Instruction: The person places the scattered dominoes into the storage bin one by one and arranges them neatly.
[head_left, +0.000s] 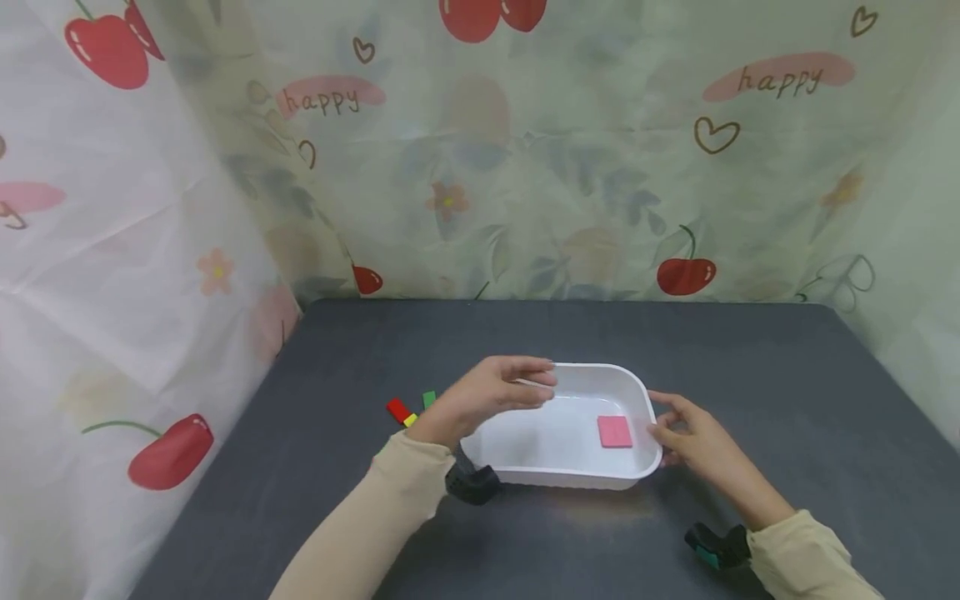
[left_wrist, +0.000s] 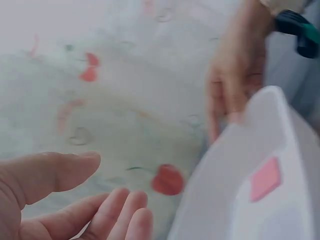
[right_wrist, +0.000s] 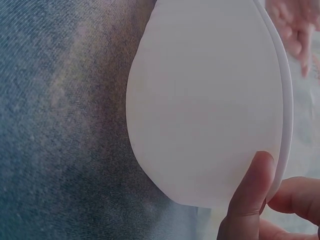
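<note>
A white plastic basin (head_left: 555, 467) with rounded corners stands on the dark table. Inside it, towards the right end, lies a flat pink square (head_left: 615, 432). My right hand (head_left: 693, 437) grips the basin's right end; in the right wrist view its thumb (right_wrist: 252, 180) presses the outer wall just under the rim. Above the basin's left part hovers my left hand (head_left: 495, 392), fingers loosely extended and thumb apart from them. Nothing shows between those fingers in the left wrist view. The left forearm and hand hide the basin's left end.
Left of the basin, partly behind the left wrist, lie a red piece (head_left: 398, 409), a yellow piece (head_left: 410, 420) and a green piece (head_left: 429, 399). A printed cloth (head_left: 525, 167) hangs behind the table and along its left side. Each wrist wears a black device.
</note>
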